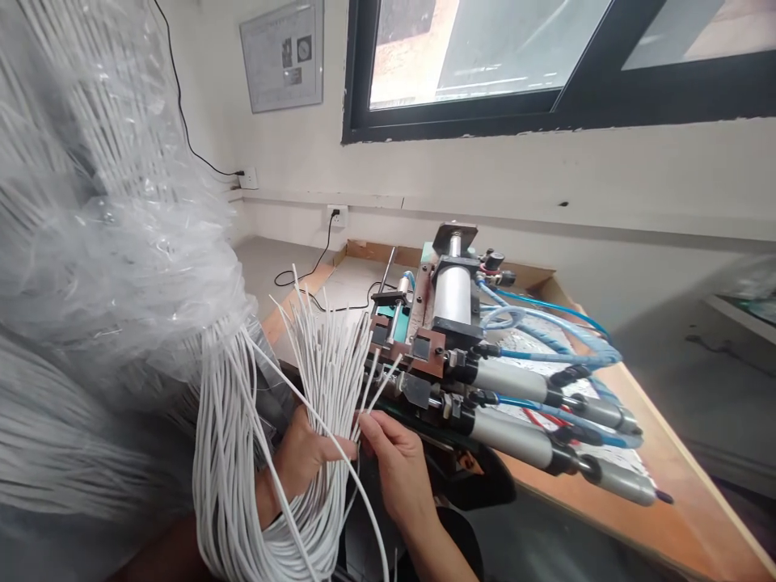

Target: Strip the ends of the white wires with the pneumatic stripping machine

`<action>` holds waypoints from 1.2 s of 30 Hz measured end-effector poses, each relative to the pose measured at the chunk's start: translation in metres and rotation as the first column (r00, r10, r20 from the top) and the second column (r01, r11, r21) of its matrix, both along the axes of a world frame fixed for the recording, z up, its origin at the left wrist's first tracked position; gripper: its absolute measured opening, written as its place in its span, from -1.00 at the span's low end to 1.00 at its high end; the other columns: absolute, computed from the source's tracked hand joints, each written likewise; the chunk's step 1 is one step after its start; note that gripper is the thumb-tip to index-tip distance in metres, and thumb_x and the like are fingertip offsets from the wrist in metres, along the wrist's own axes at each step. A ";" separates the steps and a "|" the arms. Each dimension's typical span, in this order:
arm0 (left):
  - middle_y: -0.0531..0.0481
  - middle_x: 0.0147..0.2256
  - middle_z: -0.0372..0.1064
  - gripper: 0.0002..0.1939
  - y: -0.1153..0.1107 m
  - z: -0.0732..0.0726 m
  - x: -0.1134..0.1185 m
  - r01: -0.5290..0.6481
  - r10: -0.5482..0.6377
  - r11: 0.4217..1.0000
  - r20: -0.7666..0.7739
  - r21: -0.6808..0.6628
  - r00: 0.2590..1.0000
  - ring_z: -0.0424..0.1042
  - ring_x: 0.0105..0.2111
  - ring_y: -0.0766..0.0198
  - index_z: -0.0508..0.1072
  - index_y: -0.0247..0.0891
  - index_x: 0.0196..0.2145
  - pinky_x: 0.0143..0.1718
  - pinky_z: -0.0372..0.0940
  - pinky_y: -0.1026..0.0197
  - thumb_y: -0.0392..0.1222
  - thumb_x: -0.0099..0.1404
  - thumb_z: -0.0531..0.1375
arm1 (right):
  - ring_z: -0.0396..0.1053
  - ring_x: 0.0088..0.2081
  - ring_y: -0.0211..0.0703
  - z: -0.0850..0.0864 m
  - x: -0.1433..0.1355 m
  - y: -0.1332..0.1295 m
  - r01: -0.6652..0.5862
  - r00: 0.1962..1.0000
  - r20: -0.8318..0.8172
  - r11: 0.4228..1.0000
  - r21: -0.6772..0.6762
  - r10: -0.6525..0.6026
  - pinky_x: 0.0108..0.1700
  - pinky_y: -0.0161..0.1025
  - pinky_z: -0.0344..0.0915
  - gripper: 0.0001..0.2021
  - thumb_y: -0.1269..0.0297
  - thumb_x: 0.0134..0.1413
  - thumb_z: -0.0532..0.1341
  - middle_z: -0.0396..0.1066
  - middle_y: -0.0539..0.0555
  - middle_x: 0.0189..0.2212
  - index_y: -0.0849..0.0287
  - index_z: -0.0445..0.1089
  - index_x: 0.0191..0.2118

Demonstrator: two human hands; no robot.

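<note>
A thick bundle of white cables (327, 356) stands fanned out with its cut ends upward, in front of the machine. My left hand (309, 453) is closed around this bundle, thumb stretched across its front. Beside it, my right hand (394, 453) pinches one or two single cables at the bundle's right edge; their ends point up toward the machine's jaws. The pneumatic machine (454, 295) has metal cylinders, dark blocks and brown plates. From the bundle, the cables loop down and back up to a plastic-wrapped mass on the left.
Clear plastic wrap (121, 250) covers many more cables at the left. Blue air hoses (558, 356) curve over the right of the wooden-edged bench (679, 493). A black power cord (327, 242) runs to a wall socket (338, 216). Above is a dark-framed window (485, 121).
</note>
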State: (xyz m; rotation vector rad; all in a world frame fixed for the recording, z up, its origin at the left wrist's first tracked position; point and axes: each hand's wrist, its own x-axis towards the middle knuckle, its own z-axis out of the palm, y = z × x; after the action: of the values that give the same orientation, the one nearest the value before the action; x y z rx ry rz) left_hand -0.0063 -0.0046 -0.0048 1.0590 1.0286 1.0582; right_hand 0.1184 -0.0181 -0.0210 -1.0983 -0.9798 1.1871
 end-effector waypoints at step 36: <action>0.10 -0.62 0.40 -0.83 0.012 0.005 0.008 -0.064 0.069 0.992 0.038 -0.105 0.997 0.35 -0.58 0.31 0.47 -0.31 -0.60 -0.48 0.23 0.29 -0.44 -0.28 0.26 | 0.02 -0.68 -0.45 -0.005 -0.005 0.001 0.135 0.835 -0.471 0.935 -0.327 -0.286 -0.66 -0.46 -0.11 -0.74 0.18 -0.37 0.39 0.18 -0.11 -0.74 0.24 0.39 -0.55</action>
State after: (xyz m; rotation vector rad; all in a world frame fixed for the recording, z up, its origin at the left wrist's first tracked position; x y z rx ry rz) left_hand 0.0014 0.0078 0.0007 0.9206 1.0799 1.0646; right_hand 0.1135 -0.0173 -0.0265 -0.9991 -0.2683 1.3633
